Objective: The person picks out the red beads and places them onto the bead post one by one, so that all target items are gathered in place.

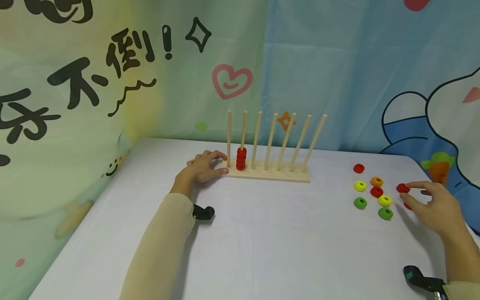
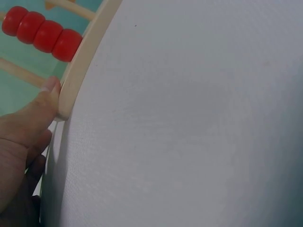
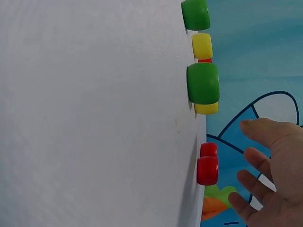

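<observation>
At the left end of the wooden peg rack (image 1: pixel 270 175), my left hand (image 1: pixel 204 167) pinches the base, with the thumb (image 2: pixel 49 90) on its near side. Several red beads (image 1: pixel 241 159) are stacked on the second peg from the left; the other pegs are bare. Over at the right, my right hand (image 1: pixel 435 204) reaches above the table, thumb and forefinger overlapping a red bead (image 1: pixel 403 188) in the head view. In the right wrist view its fingers are spread, apart from two red beads (image 3: pixel 207 170) on the table. Another red bead (image 1: pixel 408 206) is partly hidden beneath this hand.
Left of my right hand lie loose beads: two green (image 1: pixel 385 213), two yellow (image 1: pixel 384 201), one orange (image 1: pixel 376 181) and two more red (image 1: pixel 358 168). They rest on the white table (image 1: pixel 277 237). A printed cloth backdrop (image 1: pixel 318 75) hangs behind the table.
</observation>
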The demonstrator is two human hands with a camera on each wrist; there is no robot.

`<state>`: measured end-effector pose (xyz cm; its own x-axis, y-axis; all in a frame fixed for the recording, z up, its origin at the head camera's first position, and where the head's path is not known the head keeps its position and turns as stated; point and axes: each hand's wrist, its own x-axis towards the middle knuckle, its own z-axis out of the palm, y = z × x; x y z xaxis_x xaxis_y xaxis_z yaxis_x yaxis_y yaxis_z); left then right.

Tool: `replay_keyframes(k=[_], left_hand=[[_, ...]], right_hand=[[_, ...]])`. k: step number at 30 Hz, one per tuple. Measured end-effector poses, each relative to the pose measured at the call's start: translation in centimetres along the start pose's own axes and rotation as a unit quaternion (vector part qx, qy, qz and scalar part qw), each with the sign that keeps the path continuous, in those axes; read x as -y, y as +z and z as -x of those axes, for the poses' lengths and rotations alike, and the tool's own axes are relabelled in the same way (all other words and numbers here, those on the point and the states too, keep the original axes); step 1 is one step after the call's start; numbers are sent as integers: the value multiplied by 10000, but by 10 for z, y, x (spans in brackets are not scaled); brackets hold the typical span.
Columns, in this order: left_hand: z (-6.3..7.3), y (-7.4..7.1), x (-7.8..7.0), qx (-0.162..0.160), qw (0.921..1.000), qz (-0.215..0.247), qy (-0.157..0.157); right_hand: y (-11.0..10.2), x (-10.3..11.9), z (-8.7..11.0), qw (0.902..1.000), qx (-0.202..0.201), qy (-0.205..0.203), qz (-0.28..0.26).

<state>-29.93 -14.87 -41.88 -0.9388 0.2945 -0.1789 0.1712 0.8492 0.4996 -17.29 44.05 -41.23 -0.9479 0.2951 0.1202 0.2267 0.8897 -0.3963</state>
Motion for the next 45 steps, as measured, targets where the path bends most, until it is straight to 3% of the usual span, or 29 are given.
replay_keyframes(k=[16, 33, 45], left_hand=[[1, 2, 4, 8, 10000, 47, 26], [0, 0, 6, 19, 10000, 50, 37], [-1, 0, 3, 26, 10000, 21, 94]], right_hand=[[-3, -15, 0, 9985, 460, 291, -19], [4, -26, -2, 9967, 739, -202, 280], [1, -14, 9, 9967, 795, -118, 139]])
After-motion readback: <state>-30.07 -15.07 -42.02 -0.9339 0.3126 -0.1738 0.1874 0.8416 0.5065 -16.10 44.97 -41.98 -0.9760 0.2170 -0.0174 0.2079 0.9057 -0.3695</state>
